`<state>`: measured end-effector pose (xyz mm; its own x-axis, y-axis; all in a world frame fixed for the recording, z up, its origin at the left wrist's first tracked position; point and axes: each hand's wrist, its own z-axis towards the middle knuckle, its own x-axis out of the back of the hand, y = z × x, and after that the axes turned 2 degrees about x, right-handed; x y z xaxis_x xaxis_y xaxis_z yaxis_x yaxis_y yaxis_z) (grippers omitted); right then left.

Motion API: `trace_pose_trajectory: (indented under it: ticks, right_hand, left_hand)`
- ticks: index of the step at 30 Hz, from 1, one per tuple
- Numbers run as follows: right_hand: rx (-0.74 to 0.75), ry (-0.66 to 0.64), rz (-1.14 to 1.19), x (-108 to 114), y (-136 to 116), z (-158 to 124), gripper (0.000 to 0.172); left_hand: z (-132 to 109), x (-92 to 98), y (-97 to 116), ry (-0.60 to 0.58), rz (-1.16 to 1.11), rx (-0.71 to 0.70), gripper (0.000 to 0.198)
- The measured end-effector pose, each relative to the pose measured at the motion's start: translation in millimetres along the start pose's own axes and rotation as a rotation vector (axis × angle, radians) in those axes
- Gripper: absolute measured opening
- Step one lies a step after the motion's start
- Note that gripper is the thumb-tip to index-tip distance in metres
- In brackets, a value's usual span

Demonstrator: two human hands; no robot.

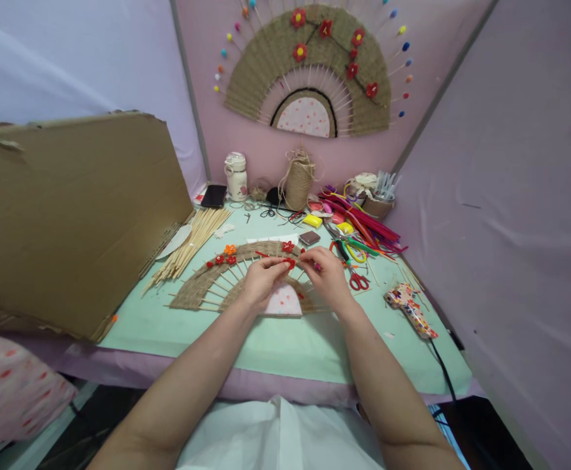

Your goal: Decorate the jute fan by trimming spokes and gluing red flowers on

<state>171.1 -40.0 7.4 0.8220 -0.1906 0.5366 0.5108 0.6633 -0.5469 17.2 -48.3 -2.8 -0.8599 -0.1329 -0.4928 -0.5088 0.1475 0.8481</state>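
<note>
My left hand (262, 281) pinches a small red piece (289, 263), perhaps a flower part, between thumb and fingertips. Close to its right, my right hand (327, 277) is closed in a pinch; whatever its fingertips hold is too small to make out. Both hands are above a half-round fan (190, 289) of woven twine on thin sticks. Red flowers (288, 247) and an orange flower (229, 249) sit along its upper band. A white, red-dotted half circle (285, 300) lies at its base, partly covered by my left hand.
A bundle of sticks (195, 241) lies left, beside a big cardboard sheet (74, 215). Behind stand a twine spool (299, 183) and white bottle (236, 177). Red-handled scissors (358, 281), pink-red pipe cleaners (371, 225) and a patterned glue gun (411, 310) lie right. A finished fan (251, 85) hangs behind.
</note>
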Motion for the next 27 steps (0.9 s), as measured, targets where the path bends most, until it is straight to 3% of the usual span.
trace_pose_trajectory:
  ticks: [3, 7, 27]
  right_hand:
    - [0.15, -0.042, -0.096, 0.1, -0.8, -0.9, 0.014]
    - [0.228, -0.087, -0.135, 0.5, -0.9, -1.3, 0.017]
    - [0.253, -0.093, -0.341, -8.1, -0.3, -4.9, 0.013]
  left_hand:
    - [-1.8, -0.7, 4.4, -0.034, -0.045, 0.037, 0.025]
    - [-1.9, 1.3, 5.3, -0.077, -0.012, 0.069, 0.022]
    - [-0.9, 2.5, 6.2, -0.049, -0.074, 0.132, 0.019]
